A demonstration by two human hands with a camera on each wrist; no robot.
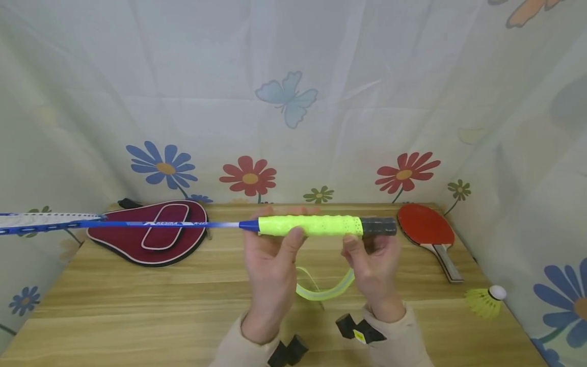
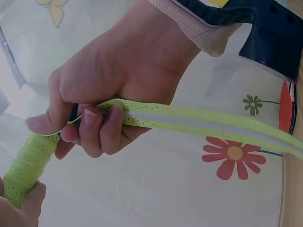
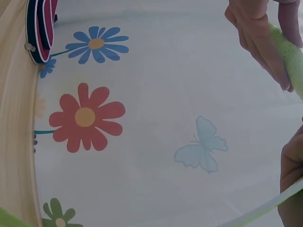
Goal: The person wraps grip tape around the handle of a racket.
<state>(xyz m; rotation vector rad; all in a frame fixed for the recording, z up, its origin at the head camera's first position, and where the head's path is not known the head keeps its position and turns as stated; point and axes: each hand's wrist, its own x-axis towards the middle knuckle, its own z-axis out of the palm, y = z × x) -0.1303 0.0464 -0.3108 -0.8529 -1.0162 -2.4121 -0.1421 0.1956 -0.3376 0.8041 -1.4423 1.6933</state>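
Fingers, left hand: closed on the wrapped handle of a badminton racket, thumb in front; the other fingers are mostly hidden behind it.

Fingers, right hand: thumb pressed at the wrap's edge near the butt, the others curled on the loose overgrip tape; the head view hides most of this grip, the left wrist view shows it.

Racket: held level above the counter, its head cut off at the left edge; shaft lettering hard to make out. Handle: yellow-green perforated wrap, then a bare black butt end.

Tape, loose length: pale central stripe, hanging in a loop between the 2 hands, partly hidden by them; its free end cannot be made out.

Wrists: 2 beige sleeves, each with a black mount.

Counter, left: maroon paddle case, white piping, crossed by the racket shaft; cropped in the right wrist view.

Counter, right: red table tennis paddle, a mere sliver in the left wrist view; near it, 1 yellow shuttlecock with white cork.

Behind: pale curtain, printed flowers and butterflies, 1 orange butterfly cut off at the top.
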